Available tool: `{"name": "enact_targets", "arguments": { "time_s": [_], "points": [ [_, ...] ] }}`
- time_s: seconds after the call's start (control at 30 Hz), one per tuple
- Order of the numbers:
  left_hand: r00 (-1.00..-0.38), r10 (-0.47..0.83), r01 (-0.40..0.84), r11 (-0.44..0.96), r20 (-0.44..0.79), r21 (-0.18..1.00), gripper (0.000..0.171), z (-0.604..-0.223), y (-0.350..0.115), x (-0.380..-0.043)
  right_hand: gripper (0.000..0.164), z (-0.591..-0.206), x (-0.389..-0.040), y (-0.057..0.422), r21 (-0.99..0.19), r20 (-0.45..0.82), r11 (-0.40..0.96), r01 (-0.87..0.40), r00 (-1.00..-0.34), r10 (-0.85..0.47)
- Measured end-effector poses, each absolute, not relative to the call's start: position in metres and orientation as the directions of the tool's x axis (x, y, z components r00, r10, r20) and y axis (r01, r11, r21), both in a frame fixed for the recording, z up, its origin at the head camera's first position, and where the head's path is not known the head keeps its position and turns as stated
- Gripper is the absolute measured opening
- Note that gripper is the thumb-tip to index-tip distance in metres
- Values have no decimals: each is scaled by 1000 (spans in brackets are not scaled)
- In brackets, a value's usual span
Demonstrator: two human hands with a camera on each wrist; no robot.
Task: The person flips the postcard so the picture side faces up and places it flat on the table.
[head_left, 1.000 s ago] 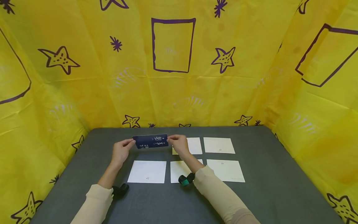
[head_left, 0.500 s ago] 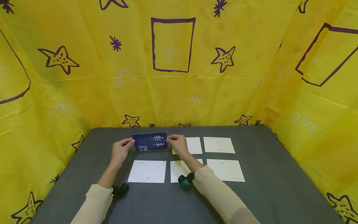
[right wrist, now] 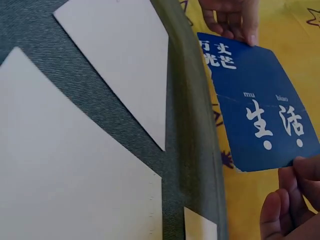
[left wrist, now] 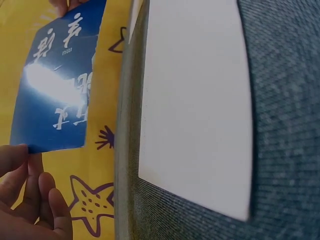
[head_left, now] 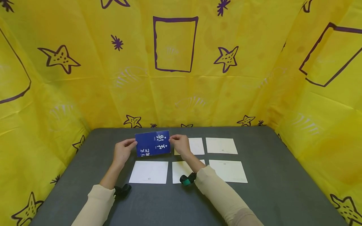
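One blue card (head_left: 152, 143) is suspended between two hands, raised off the grey table (head_left: 282, 175) and tilted, its printed face turned towards the person. Clock positions below are read from this card in the head view, with 12 o'clock towards the back of the yellow cloth (head_left: 254, 97).

The left hand (head_left: 122, 153) is at 9 o'clock, thumb and fingers pinching the short edge. The right hand (head_left: 182, 146) is at 3 o'clock, pinching the opposite short edge. Neither hand is released.

The printed face carries white characters, sideways in the head view and upright in the right wrist view, with "mu" and "biao" in small lettering. The long edge at 6 o'clock looks worn; a faint crease crosses the face. Bright glare covers part of the print in the left wrist view.

Five white cards lie flat in two rows. Far row: the far left white card (head_left: 197, 147), partly hidden by the right hand, and the far right white card (head_left: 222, 145), both at 3 o'clock. Near row: the near left white card (head_left: 148, 171) at 6 o'clock; the near middle white card (head_left: 179, 169), partly covered by the right forearm, between 4 and 5; the near right white card (head_left: 230, 171) between 3 and 4
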State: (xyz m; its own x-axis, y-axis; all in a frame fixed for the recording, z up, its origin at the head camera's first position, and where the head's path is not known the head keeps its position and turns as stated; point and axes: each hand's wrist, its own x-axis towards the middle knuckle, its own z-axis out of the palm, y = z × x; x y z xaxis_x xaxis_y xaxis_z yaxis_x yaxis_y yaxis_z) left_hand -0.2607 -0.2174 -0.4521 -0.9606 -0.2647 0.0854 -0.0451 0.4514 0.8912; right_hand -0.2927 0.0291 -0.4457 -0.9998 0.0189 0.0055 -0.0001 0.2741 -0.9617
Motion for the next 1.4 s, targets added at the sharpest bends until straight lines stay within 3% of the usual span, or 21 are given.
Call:
{"name": "enact_targets", "arguments": {
  "time_s": [0.27, 0.83, 1.13, 1.4],
  "points": [
    [-954, -287, -45, 430, 89, 902, 33, -453, -218, -261, 14, -441, -300, 29, -972, 20, 236, -17, -1000, 13],
    [-951, -306, -159, 386, -36, 909, 37, -449, -218, -264, 16, -448, -300, 29, -983, -2, 183, 2, -1000, 0],
    [-937, -348, -165, 381, -24, 910, 32, -445, -217, -268, 15, -444, -301, 27, -969, 17, 245, -21, -1000, -20],
    [-948, -315, -177, 410, -43, 895, 33, -448, -218, -274, 13, -447, -301, 27, -936, -41, 352, 30, -999, -23]
  ]
}}
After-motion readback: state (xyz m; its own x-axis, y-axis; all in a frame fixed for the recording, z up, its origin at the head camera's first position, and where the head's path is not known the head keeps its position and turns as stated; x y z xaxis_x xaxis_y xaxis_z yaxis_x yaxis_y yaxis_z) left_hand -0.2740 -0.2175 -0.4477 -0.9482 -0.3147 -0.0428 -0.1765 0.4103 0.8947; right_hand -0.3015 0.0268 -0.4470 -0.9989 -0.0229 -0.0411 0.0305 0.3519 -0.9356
